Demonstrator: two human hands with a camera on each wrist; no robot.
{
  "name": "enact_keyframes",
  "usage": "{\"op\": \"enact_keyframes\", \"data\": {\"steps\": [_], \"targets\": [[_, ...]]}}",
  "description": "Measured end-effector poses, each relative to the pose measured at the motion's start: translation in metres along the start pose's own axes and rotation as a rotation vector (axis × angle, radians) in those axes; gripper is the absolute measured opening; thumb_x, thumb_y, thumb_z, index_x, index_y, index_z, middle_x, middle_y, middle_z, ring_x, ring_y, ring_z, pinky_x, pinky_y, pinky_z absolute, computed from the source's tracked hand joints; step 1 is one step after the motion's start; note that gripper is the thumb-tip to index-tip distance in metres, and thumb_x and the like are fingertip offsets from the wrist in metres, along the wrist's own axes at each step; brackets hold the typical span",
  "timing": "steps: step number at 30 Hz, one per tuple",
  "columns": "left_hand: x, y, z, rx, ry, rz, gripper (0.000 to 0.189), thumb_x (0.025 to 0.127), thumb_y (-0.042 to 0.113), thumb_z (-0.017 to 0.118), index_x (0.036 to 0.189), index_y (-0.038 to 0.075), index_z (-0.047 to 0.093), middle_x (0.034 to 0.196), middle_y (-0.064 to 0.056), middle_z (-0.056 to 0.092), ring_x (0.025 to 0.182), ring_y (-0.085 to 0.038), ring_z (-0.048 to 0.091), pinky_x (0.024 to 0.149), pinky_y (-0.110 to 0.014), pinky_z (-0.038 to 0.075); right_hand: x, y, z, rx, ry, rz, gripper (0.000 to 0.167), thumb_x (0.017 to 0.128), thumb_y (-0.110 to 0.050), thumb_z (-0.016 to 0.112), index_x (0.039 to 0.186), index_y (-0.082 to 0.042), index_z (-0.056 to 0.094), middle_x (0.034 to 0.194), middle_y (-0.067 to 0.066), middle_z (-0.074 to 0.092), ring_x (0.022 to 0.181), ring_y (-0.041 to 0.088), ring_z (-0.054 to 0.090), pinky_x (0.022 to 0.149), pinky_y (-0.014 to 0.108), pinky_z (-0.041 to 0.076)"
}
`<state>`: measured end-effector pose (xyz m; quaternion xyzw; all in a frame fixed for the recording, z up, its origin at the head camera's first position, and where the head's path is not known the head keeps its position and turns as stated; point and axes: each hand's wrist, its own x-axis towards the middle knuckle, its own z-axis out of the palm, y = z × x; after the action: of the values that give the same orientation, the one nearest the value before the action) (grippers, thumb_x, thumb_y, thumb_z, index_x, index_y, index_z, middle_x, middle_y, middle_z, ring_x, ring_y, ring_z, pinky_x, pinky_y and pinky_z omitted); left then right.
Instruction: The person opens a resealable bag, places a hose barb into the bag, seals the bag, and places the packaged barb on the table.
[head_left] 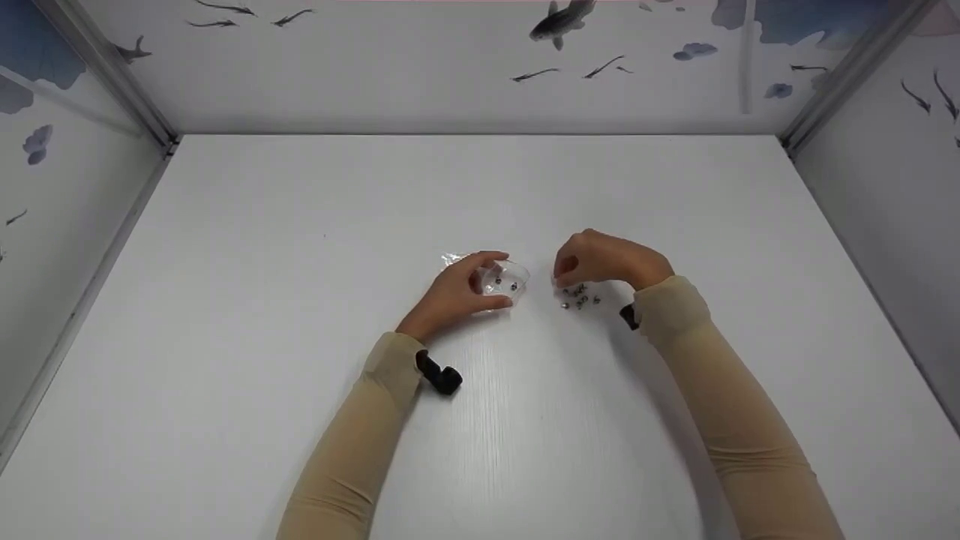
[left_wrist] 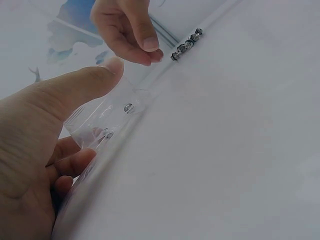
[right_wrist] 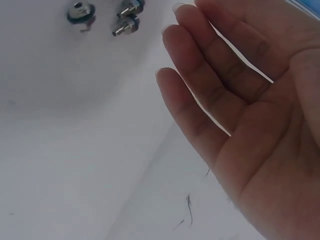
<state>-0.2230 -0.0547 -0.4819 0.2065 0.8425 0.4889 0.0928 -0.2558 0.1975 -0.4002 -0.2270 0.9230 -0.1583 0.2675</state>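
Note:
My left hand (head_left: pixel 460 291) grips a clear plastic bag (head_left: pixel 516 271), thumb on one side and fingers on the other, so its mouth stands open. A couple of small metal fittings (left_wrist: pixel 129 108) show through the plastic. To the right, my right hand (head_left: pixel 600 259) reaches down beside a small heap of similar metal fittings (head_left: pixel 580 298) with dark rings. In the left wrist view its thumb and fingertips come close together; I cannot tell whether they pinch a fitting. Its other fingers (right_wrist: pixel 190 85) extend loosely in the right wrist view, where the thumb is hidden.
Both hands work over a white table (head_left: pixel 480 450). White panels (head_left: pixel 420 67) printed with fish and leaves enclose the back and sides. A black wrist camera (head_left: pixel 442 377) sticks out from the left sleeve (head_left: pixel 360 442).

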Motion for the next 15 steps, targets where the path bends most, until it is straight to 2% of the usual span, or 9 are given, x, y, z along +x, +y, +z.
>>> {"op": "enact_keyframes", "data": {"steps": [7,15], "targets": [[0.0005,0.0004,0.0001,0.013,0.008,-0.001,0.069,0.074,0.037,0.082,0.136,0.025,0.053,0.107,0.002,0.057,0.081,-0.014,0.046,0.071,-0.027,0.038,0.0004,0.0052,0.0011,-0.014,-0.011,0.048,0.008,0.087,-0.02,0.07,0.091,-0.015,0.075,0.09,0.001,0.071,0.078,0.015,0.059,0.075,0.033,0.05],[0.0,0.0011,0.0003,0.02,0.004,0.0,0.07,0.074,0.036,0.082,0.136,0.024,0.053,0.11,0.002,0.058,0.081,-0.015,0.046,0.071,-0.028,0.038,-0.0013,0.0074,0.0055,-0.016,-0.037,0.106,0.011,0.082,-0.026,0.075,0.09,-0.017,0.075,0.089,0.0,0.07,0.078,0.016,0.059,0.075,0.033,0.049]]}}
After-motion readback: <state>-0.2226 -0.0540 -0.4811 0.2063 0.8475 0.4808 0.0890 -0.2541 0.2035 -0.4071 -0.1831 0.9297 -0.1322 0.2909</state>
